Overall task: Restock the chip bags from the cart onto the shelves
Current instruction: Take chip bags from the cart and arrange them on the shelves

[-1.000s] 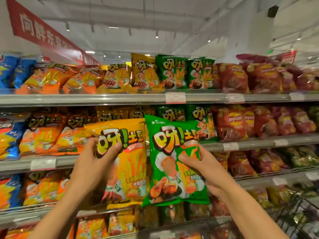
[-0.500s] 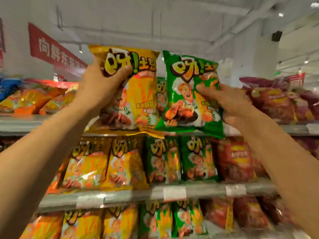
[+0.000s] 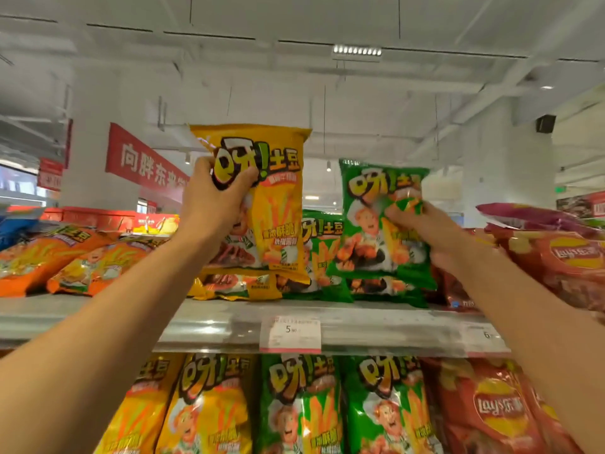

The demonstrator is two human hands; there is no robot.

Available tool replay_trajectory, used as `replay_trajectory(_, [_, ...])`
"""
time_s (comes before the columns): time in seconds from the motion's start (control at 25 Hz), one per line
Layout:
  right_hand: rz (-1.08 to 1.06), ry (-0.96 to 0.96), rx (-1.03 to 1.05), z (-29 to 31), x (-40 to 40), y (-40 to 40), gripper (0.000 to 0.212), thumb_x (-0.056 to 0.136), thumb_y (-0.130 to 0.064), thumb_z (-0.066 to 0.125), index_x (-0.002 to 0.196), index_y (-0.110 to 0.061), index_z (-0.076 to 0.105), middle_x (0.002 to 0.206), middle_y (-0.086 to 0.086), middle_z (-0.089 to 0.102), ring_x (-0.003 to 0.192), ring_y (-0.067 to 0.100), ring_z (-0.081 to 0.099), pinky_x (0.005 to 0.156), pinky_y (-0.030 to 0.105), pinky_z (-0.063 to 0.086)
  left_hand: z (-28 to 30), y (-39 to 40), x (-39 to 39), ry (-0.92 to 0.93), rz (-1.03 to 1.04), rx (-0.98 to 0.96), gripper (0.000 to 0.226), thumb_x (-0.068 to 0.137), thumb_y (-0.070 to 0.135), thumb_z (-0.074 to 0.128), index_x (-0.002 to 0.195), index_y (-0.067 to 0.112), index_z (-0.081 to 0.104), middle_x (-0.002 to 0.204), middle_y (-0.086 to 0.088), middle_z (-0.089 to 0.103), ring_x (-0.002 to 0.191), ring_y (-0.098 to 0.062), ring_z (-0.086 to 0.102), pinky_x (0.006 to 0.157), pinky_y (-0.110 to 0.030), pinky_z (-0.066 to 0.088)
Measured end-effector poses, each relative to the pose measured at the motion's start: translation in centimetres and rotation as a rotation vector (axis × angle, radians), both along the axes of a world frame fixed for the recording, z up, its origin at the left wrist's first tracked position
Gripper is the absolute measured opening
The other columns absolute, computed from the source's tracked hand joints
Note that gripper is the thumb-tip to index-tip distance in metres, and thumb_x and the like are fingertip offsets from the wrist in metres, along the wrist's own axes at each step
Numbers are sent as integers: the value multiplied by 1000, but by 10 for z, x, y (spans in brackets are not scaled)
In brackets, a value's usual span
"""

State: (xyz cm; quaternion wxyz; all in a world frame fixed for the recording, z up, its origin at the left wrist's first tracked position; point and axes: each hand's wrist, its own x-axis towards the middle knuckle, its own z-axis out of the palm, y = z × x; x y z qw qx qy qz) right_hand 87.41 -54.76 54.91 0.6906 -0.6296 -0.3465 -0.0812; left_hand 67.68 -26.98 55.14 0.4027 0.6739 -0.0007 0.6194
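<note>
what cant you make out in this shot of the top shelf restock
Head view only:
- Cart: out of frame.
- Price tag small print: too blurred; only "5" reads.
- Yellow bag upper left: covered by left hand.
- Green bag right edge: covered by right hand.
- Top-shelf depth: hidden by bags.

Both my arms reach up and forward, bare to the elbow. My left hand [image 3: 212, 204] is raised higher, fingers and thumb curled tight in a grip. My right hand [image 3: 425, 234] sits lower, to its right, fingertips pinching.
</note>
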Motion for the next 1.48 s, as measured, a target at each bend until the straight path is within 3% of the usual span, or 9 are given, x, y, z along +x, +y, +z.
replay_trajectory(0.2, [-51, 97, -184, -33, 26, -12, 72, 61, -33, 90, 126, -19, 63, 108, 8, 79, 103, 33, 75, 99, 54, 55, -6, 1, 25, 63, -100, -20, 47, 90, 51, 68, 124, 22, 53, 103, 1, 71, 92, -21, 69, 85, -48, 59])
replay_trajectory(0.56, [-152, 264, -285, -47, 34, -21, 66, 77, -30, 85, 132, -6, 58, 111, 17, 77, 100, 36, 75, 93, 50, 59, -9, 30, 49, 121, -138, -64, 44, 87, 49, 72, 120, 24, 55, 98, 6, 68, 89, -15, 65, 70, -34, 49])
replay_trajectory(0.68, [-419, 83, -475, -38, 21, -16, 67, 80, -41, 83, 132, -9, 55, 117, 10, 70, 104, 30, 69, 89, 42, 57, -6, 54, 40, 111, -100, -89, 44, 86, 52, 72, 118, 26, 57, 98, 9, 69, 88, -13, 65, 68, -31, 48])
replay_trajectory(0.84, [-887, -403, -630, -29, -13, 10, 81, 86, -53, 73, 150, -15, 41, 144, 15, 52, 133, 33, 49, 109, 48, 44, -2, 92, 28, 72, -98, -169, 49, 86, 52, 72, 123, 22, 59, 101, 6, 69, 92, -17, 66, 67, -31, 48])
replay_trajectory(0.96, [-746, -555, -541, -34, -49, 51, 66, 90, -51, 69, 146, -26, 47, 144, 4, 54, 134, 24, 48, 110, 44, 41, -10, 111, 27, 148, -127, -199, 52, 86, 51, 72, 121, 14, 62, 102, -5, 70, 88, -24, 65, 72, -35, 51])
replay_trajectory(1.16, [-375, -580, -678, -70, -83, 119, 48, 92, -51, 66, 137, -43, 51, 129, -19, 55, 119, 3, 52, 87, 13, 38, -36, 116, 30, 406, -239, -176, 37, 90, 43, 70, 86, 7, 62, 63, -10, 56, 53, -21, 47, 55, -30, 37])
replay_trajectory(1.24, [-301, -554, -675, -85, -86, 136, 51, 93, -52, 64, 140, -43, 49, 129, -18, 56, 121, 6, 54, 87, 13, 40, -45, 120, 29, 496, -255, -139, 45, 89, 53, 66, 91, 8, 66, 71, -17, 59, 66, -27, 58, 67, -33, 45])
replay_trajectory(1.4, [-290, -597, -616, -95, -98, 158, 62, 94, -54, 60, 150, -48, 34, 145, -20, 49, 130, 2, 48, 109, 30, 43, -55, 131, 16, 719, -331, -130, 91, 70, 73, 73, 141, 26, 44, 142, -13, 56, 125, -33, 56, 110, -48, 42])
replay_trajectory(1.48, [-226, -606, -587, -96, -109, 170, 68, 94, -58, 59, 153, -50, 26, 152, -21, 40, 136, 3, 43, 113, 34, 43, -58, 141, 11, 786, -484, -118, 96, 57, 73, 81, 136, 31, 47, 128, 1, 69, 116, -24, 67, 101, -46, 53])
